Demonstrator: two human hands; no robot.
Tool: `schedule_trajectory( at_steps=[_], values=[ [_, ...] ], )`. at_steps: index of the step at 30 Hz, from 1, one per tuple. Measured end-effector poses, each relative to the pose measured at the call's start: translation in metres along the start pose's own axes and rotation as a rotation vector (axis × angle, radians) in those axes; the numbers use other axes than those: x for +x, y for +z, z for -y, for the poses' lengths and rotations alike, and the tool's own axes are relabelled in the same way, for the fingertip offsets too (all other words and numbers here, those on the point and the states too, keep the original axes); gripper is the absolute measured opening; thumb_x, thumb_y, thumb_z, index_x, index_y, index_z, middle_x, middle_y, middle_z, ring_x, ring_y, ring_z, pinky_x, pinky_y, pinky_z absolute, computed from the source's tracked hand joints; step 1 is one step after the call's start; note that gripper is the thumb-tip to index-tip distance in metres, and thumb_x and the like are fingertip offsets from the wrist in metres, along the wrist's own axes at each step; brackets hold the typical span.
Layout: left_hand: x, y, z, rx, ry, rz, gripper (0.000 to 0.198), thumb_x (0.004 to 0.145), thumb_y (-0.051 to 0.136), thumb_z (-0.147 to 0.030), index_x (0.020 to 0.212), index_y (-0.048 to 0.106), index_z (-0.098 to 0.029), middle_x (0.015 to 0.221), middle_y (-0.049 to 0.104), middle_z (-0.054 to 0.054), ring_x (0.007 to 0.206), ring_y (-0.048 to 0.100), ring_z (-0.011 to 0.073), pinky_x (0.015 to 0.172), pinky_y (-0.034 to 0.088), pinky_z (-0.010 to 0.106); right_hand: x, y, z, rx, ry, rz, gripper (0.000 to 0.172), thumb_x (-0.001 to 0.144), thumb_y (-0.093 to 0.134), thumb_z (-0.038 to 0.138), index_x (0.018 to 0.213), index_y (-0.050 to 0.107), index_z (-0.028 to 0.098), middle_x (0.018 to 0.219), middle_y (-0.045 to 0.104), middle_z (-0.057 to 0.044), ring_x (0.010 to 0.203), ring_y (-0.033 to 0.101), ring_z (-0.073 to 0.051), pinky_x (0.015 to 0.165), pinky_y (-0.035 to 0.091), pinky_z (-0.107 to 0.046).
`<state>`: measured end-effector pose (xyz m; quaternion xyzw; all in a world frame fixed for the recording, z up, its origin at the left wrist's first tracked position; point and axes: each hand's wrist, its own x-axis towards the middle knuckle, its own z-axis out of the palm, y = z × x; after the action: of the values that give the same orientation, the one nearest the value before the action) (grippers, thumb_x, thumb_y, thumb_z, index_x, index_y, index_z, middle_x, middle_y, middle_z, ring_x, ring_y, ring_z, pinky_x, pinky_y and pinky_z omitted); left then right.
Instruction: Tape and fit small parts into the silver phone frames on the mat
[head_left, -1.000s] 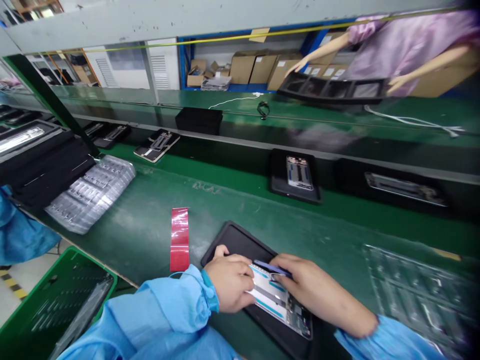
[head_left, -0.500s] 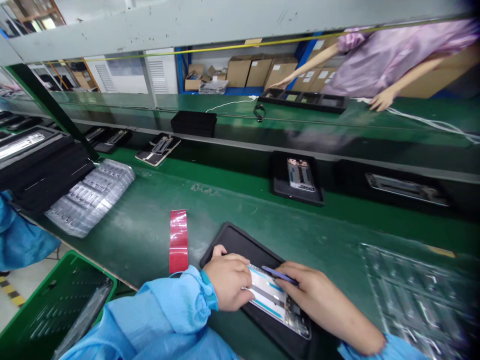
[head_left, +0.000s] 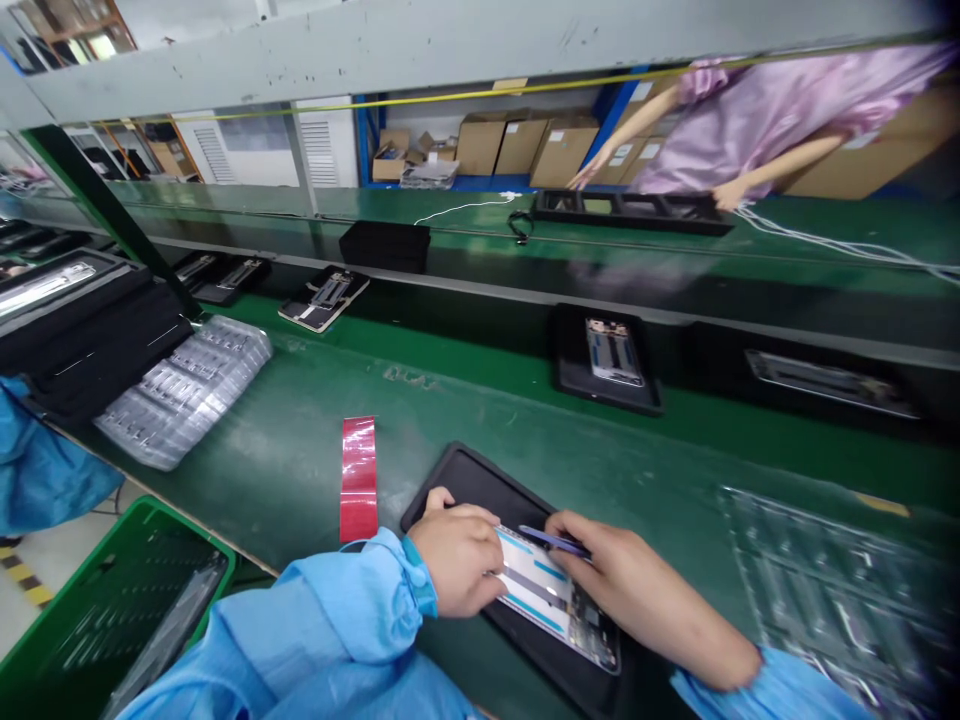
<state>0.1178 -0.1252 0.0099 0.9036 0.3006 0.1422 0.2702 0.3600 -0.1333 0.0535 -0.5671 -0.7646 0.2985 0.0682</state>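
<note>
A phone housing [head_left: 555, 600] with pale blue and white film strips lies on a black rubber mat [head_left: 472, 480] on the green bench. My left hand [head_left: 457, 560] grips the housing's left edge. My right hand [head_left: 622, 580] holds a slim purple pointed tool [head_left: 555, 541] between fingers and thumb, its tip over the housing. A red adhesive strip [head_left: 358, 470] lies on the bench just left of the mat, near my left wrist. Light blue sleeves cover both my forearms.
Stacked transparent trays [head_left: 184, 390] lie at the left, another transparent tray [head_left: 832, 590] at the right. A green crate [head_left: 127, 590] stands below the bench edge. Phone parts on black mats [head_left: 611, 352] ride a belt beyond. A co-worker in a pink gown [head_left: 780, 125] handles a black tray [head_left: 630, 210].
My right hand has shifted slightly, and the purple tool's angle over the housing has changed. The co-worker's black tray has come down from raised onto the far bench.
</note>
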Motion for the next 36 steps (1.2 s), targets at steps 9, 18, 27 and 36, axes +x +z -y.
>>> schedule_trajectory(
  at_steps=[9, 18, 27, 36],
  values=[
    [0.0, 0.001, 0.001, 0.002, -0.008, -0.023, 0.019, 0.086, 0.064, -0.039, 0.085, 0.068, -0.021, 0.098, 0.076, 0.004, 0.122, 0.056, 0.0256, 0.096, 0.023, 0.048, 0.0, -0.008, 0.001, 0.115, 0.012, 0.042, 0.028, 0.093, 0.048, 0.042, 0.088, 0.068, 0.023, 0.088, 0.072, -0.003, 0.08, 0.066, -0.017, 0.071, 0.048, -0.025],
    [0.016, 0.011, -0.017, -0.251, -0.099, -0.213, 0.019, 0.085, 0.068, -0.038, 0.097, 0.069, -0.023, 0.102, 0.076, 0.002, 0.1, 0.068, 0.0194, 0.095, 0.037, 0.039, -0.016, -0.009, 0.034, 0.267, 0.135, 0.083, 0.038, 0.092, 0.047, 0.054, 0.08, 0.065, 0.022, 0.073, 0.067, 0.001, 0.066, 0.059, -0.014, 0.058, 0.045, -0.021],
    [0.02, 0.011, -0.026, -0.442, -0.11, -0.295, 0.013, 0.087, 0.062, -0.028, 0.088, 0.072, -0.021, 0.095, 0.078, 0.002, 0.092, 0.072, 0.0163, 0.09, 0.049, 0.03, -0.033, 0.017, 0.04, 0.248, 0.126, -0.249, 0.03, 0.09, 0.051, 0.05, 0.089, 0.067, 0.024, 0.08, 0.072, -0.002, 0.073, 0.065, -0.017, 0.066, 0.051, -0.025],
    [0.021, 0.009, -0.034, -0.486, -0.227, -0.307, 0.016, 0.088, 0.059, -0.026, 0.089, 0.074, -0.02, 0.091, 0.077, 0.004, 0.086, 0.072, 0.0163, 0.084, 0.055, 0.027, -0.037, 0.032, 0.038, 0.27, 0.071, -0.442, 0.026, 0.089, 0.057, 0.045, 0.091, 0.072, 0.025, 0.099, 0.073, -0.007, 0.086, 0.069, -0.02, 0.078, 0.055, -0.028]
  ],
)
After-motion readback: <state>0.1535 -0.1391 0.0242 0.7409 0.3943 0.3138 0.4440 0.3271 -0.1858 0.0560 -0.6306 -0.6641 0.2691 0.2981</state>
